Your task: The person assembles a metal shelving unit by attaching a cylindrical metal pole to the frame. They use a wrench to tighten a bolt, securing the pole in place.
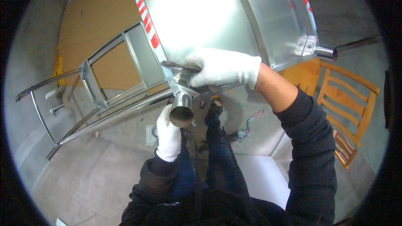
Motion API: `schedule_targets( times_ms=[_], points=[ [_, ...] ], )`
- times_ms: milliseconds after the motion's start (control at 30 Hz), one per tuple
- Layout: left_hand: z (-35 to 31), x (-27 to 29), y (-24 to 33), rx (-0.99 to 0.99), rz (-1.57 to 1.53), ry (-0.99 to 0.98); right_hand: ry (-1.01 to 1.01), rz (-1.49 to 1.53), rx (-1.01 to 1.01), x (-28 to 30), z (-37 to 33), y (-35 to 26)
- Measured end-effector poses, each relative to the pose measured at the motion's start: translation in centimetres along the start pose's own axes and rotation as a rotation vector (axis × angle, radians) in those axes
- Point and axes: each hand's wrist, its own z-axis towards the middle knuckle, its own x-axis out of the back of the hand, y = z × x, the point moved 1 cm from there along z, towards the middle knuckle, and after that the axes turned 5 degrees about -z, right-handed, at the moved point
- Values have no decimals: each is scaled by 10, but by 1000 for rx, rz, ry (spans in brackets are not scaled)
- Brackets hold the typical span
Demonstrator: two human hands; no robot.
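Note:
My right hand (224, 69), in a white knit glove, is closed round a slim dark metal hand tool (178, 65). The tool's end points left past the corner of a large shiny metal panel (184, 16); its kind is not clear. Below it, my left hand (168, 138), also gloved in white, grips the side of a round metal tube (181, 115) at that corner. The tube's open end faces me. My left fingers are partly hidden behind the tube. A bracket joins tube and panel just under my right hand.
Red-and-white striped tape (144, 12) edges the panel. A metal tube frame (113, 111) reaches out left. Another tube end (326, 53) juts out right, near a wooden chair (347, 104). A white sheet (261, 180) and loose hardware (243, 135) lie on the floor.

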Motion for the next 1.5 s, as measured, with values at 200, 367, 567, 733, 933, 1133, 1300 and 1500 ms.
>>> schedule_targets(
  times_ms=[200,367,567,733,933,1133,1300,1500],
  points=[
    [0,-5,7,-11,88,37,-32,-112,-53,-4,5,-3],
    [-1,-6,12,-4,114,27,41,-128,-50,-6,4,-8],
    [0,-5,8,-39,165,37,10,-89,-7,-7,4,3],
    [1,2,1,-47,132,41,1,-94,-21,-7,11,-2],
    [-1,-3,4,-9,118,44,-29,-107,-28,-4,0,-3],
    [3,2,0,-31,151,40,-2,-94,-70,-5,4,-13],
    [2,13,-10,-11,148,-46,-33,11,-17,-4,-1,5],
    [3,15,-11,-74,219,-32,10,-103,-84,-10,9,-2]
  ],
)
